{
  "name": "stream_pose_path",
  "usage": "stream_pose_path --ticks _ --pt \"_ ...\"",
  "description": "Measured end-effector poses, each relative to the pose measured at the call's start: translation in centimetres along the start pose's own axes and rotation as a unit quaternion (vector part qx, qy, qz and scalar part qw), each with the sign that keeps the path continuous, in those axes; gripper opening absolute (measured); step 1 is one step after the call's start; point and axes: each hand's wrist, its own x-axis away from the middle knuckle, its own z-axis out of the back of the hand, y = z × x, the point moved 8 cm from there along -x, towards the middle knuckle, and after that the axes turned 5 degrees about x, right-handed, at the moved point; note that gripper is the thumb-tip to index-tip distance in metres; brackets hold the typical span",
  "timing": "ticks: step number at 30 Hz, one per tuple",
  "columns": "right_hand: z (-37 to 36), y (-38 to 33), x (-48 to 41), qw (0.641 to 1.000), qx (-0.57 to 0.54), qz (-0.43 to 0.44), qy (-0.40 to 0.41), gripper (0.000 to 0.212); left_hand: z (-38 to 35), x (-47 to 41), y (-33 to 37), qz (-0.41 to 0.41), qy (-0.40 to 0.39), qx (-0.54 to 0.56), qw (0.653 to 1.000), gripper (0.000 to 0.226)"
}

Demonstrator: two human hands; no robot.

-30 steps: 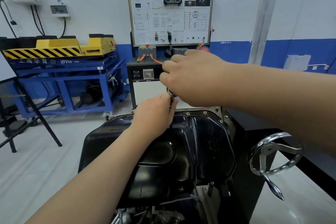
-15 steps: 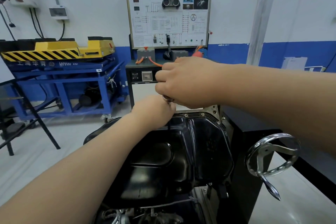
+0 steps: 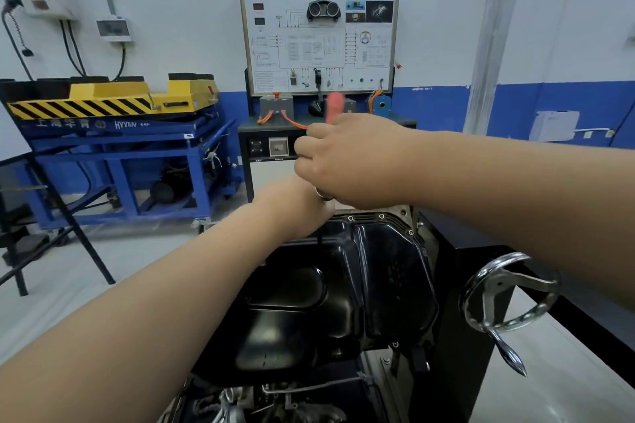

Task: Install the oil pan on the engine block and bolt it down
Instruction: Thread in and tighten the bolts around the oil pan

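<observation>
A: What's changing?
B: The right hand (image 3: 347,161), clenching the red-handled tool (image 3: 334,106), is swinging its handle upward at the far rim of the seated oil pan (image 3: 343,285). It's probably tightening a bolt.
A: And the left hand (image 3: 292,209)?
B: It's reaching underneath, and its grip is hidden.

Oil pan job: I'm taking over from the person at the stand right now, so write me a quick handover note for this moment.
Right hand grips a red-handled tool upright over the far rim of the oil pan; the handle is blurred.
Left hand sits just under it at the tool's lower end; fingers hidden, grip unclear.
Pan is seated, sump up; bolts show along its far rim.
Done: pan placed, some bolts in.
Left: finish this bolt, then check the others; tightness can't be judged from here.
</observation>
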Motion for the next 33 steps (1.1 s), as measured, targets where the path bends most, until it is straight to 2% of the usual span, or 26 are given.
stream_pose_path --ticks 3,5,7,10,13,15,18,20,22,24,26,28,30,33 --pt "0.0 0.5 -0.1 0.996 -0.030 -0.086 -0.021 0.010 -0.5 -0.1 -0.7 0.031 -0.026 -0.011 0.999 0.024" --pt "-1.0 1.5 0.4 0.976 -0.091 -0.187 -0.070 0.039 -1.6 0.3 -1.2 0.074 -0.090 -0.004 0.993 0.029" --pt "-1.5 1.5 0.9 0.957 -0.146 -0.234 -0.088 0.052 -2.8 0.8 -1.6 0.102 -0.144 0.015 0.984 0.033" --pt "-0.8 0.6 0.6 0.975 -0.123 -0.178 -0.059 0.048 -2.2 1.0 -1.0 0.073 -0.121 0.026 0.990 0.022" --pt "0.5 -0.3 0.4 0.997 -0.040 -0.057 -0.013 0.012 -1.7 0.6 0.1 0.021 -0.087 0.016 0.996 0.033" --pt "0.4 -0.9 0.6 1.000 0.010 -0.003 -0.001 0.013 -1.3 0.3 0.3 0.018 -0.058 -0.001 0.998 0.037" --pt "0.7 -0.6 0.6 1.000 0.010 -0.029 0.002 0.016 -1.3 0.1 -0.2 0.040 -0.034 -0.005 0.999 0.033" --pt "0.5 0.0 0.6 0.995 -0.009 -0.092 -0.027 0.012 -1.3 0.3 -0.6 0.068 -0.042 0.006 0.997 0.027" --pt "-0.3 0.6 0.8 0.980 -0.065 -0.170 -0.074 0.036 -1.5 0.4 -0.6 0.076 -0.072 -0.002 0.994 0.026" --pt "-1.1 0.6 0.9 0.966 -0.115 -0.206 -0.109 0.044 -1.7 0.5 -0.2 0.054 -0.104 -0.023 0.993 0.035" --pt "-0.7 0.3 0.7 0.978 -0.094 -0.163 -0.092 0.036 -1.4 0.4 0.2 0.018 -0.090 -0.012 0.996 0.034" --pt "-0.1 -0.5 0.7 0.996 -0.037 -0.065 -0.053 0.018 -1.1 0.3 0.6 -0.018 -0.059 -0.024 0.998 0.034" --pt "0.3 -0.9 1.0 1.000 0.003 0.000 0.000 0.021 -1.1 0.3 0.6 -0.021 -0.042 -0.078 0.996 0.036" --pt "0.7 -1.3 0.8 0.999 0.032 0.017 0.020 0.019 -0.6 0.3 0.2 0.006 -0.009 -0.075 0.997 0.035"
